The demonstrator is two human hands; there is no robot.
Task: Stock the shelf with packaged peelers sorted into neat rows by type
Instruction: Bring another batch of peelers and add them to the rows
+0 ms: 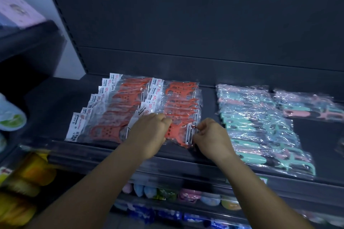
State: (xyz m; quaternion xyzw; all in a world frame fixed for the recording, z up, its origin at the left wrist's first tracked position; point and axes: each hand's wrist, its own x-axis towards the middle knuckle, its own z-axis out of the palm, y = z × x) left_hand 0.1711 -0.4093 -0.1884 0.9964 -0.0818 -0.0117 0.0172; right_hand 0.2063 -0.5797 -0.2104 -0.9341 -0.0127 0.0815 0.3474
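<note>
1. Shelf (210, 96) at frame centre already carries two rows of orange peelers (115, 109), with teal and pink peelers (256, 122) in rows at right.
2. Left hand (149, 131) and right hand (210, 135), fingers curled, pinch the front orange pack (178, 131), apparently squaring the second row.
3. Stocking looks largely done; bare shelf remains lower right.

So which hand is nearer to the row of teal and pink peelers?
The right hand. It pinches the front orange peeler pack at its blade end, just left of the teal and pink row. The left hand holds that pack's other end, farther left.
</note>
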